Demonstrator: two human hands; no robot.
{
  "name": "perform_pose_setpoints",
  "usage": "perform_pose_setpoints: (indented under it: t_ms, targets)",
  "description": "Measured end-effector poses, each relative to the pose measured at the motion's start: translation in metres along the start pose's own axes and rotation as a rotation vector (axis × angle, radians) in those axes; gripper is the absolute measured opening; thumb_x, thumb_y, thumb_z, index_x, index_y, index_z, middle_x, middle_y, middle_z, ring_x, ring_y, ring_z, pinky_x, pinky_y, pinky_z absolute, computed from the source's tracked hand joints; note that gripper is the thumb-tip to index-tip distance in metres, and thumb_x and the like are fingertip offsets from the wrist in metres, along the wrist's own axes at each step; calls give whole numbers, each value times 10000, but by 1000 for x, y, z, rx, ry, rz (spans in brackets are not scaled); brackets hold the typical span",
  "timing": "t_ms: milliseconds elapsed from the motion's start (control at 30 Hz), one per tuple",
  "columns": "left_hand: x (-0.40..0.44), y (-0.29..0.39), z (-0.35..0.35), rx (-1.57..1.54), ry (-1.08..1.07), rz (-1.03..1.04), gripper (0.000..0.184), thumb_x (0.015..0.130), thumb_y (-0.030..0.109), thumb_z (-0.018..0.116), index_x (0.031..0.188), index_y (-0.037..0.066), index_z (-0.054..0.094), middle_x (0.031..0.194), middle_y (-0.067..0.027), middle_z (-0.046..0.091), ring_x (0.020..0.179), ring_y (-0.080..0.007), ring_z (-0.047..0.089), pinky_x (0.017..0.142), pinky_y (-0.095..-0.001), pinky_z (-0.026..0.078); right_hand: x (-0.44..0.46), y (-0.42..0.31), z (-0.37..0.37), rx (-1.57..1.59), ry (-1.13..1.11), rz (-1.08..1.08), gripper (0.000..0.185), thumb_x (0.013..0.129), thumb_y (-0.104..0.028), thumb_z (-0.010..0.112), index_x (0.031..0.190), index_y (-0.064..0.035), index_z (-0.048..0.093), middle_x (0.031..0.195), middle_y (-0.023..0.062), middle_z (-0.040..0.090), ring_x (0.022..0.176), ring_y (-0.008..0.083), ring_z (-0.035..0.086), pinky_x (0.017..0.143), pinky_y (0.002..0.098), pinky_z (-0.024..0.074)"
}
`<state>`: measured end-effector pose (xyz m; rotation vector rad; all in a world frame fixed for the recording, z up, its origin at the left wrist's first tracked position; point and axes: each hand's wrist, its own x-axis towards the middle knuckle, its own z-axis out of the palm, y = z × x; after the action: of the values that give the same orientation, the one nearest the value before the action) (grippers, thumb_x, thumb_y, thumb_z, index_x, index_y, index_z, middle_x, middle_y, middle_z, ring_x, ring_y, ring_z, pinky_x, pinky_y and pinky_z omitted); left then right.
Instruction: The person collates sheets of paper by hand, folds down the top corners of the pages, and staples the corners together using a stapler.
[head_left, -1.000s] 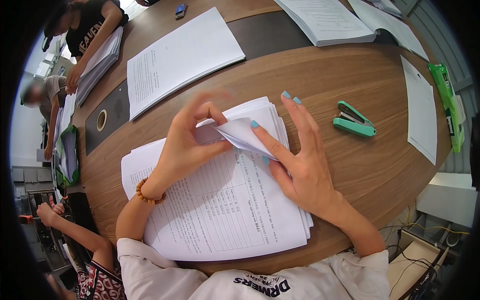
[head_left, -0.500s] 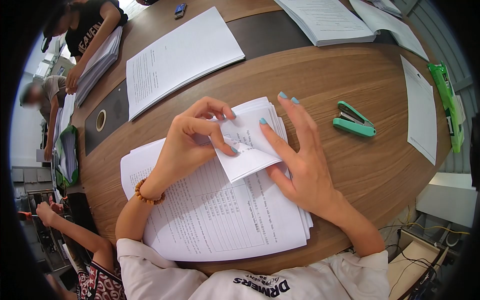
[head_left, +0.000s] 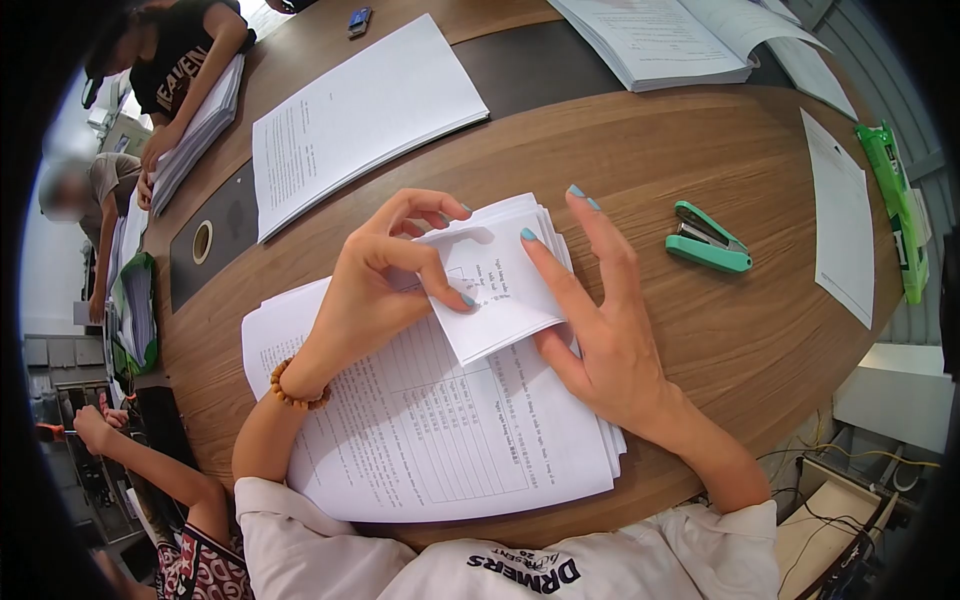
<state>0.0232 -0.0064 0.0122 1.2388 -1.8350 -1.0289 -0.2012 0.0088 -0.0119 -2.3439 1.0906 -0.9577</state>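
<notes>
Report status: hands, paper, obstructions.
Left hand holds folded-over white printed paper flap; right hand, spread open, touches it. Flap lies over white paper stack. Green stapler off right, clear.

Wood-grain table (head_left: 650, 150): paper stacks (head_left: 460, 440), green stapler (head_left: 708, 240), small blue item (head_left: 360, 21).

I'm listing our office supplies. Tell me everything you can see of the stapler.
The stapler is mint green, apparently plastic, with dark and silvery parts between its two halves. The halves spread apart toward the picture's left. It seems to lie on its side on the table, right of the right hand, which doesn't touch it.
</notes>
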Motion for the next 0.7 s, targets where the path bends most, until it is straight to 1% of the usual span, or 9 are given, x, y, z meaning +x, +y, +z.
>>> perform_pose_setpoints:
  t_ms: [67, 133, 167, 200, 233, 267, 333, 400, 700]
  targets:
    - [0, 0, 0, -6, -4, 25, 184, 566, -24, 736, 658, 134, 714, 1071, -34, 559, 888, -138, 498, 784, -265, 413, 0, 1, 0, 26, 38, 0, 502, 659, -37, 677, 1145, -38, 551, 1356, 174, 356, 1234, 382, 351, 961, 433, 359]
    - [0, 4, 0, -12, -6, 51, 197, 581, -20, 730, 724, 115, 720, 1049, -37, 580, 873, -138, 514, 782, -265, 423, -2, 10, 3, 40, 163, -183, 437, 677, 9, 658, 1098, -30, 549, 1159, 137, 522, 1079, 326, 481, 873, 385, 425]
    - [1, 9, 1, -12, -2, -26, 229, 602, -16, 734, 808, 81, 706, 1033, -44, 599, 884, -118, 517, 804, -258, 420, -1, 11, 4, 38, 160, -188, 437, 677, 9, 658, 1098, -30, 549, 1159, 137, 522, 1079, 326, 481, 873, 385, 425]
    - [1, 12, 2, -14, 2, -104, 279, 623, -11, 737, 892, 47, 691, 1016, -50, 618, 895, -99, 520, 827, -251, 417, 0, 12, 4, 99, 161, -153, 408, 697, 20, 643, 1091, -24, 550, 1053, 117, 554, 985, 292, 514, 815, 365, 442]
    - [1, 10, 4, 74, 6, 31, 390, 706, -18, 687, 1091, 2, 624, 1029, -61, 646, 908, -95, 545, 829, -252, 428, 2, 11, 3, 159, 160, -118, 379, 716, 31, 629, 1083, -18, 550, 947, 97, 587, 890, 257, 547, 756, 346, 458]
    - [2, 9, 4, 67, 13, 30, 390, 706, -18, 687, 1091, 2, 624, 1029, -61, 646, 908, -95, 545, 829, -252, 428, 2, 8, 1, 155, 151, -121, 379, 716, 31, 629, 1083, -18, 550, 947, 97, 587, 890, 257, 547, 756, 346, 458]
    - [3, 8, 4, -12, 19, -45, 387, 767, -42, 615, 1148, 24, 610, 1083, -57, 642, 867, -90, 554, 805, -238, 442, 4, 0, -1, 354, 115, 135, 364, 746, 29, 616, 1102, -10, 553, 881, 97, 583, 769, 224, 557, 681, 333, 457]
    - [2, 3, 7, 22, 55, 44, 398, 807, -53, 556, 1191, 49, 589, 1058, -51, 653, 827, -78, 540, 766, -221, 446, 7, 0, -1, 351, 134, 126, 370, 760, 23, 610, 1124, -5, 549, 880, 102, 580, 733, 217, 557, 659, 326, 457]
    - [7, 12, 7, 130, 0, -53, 408, 807, -42, 555, 1187, 99, 603, 986, -62, 656, 827, -90, 538, 741, -229, 444, 12, -5, 6, 250, 137, 157, 406, 801, -3, 592, 1201, 13, 525, 879, 108, 573, 659, 190, 553, 609, 303, 458]
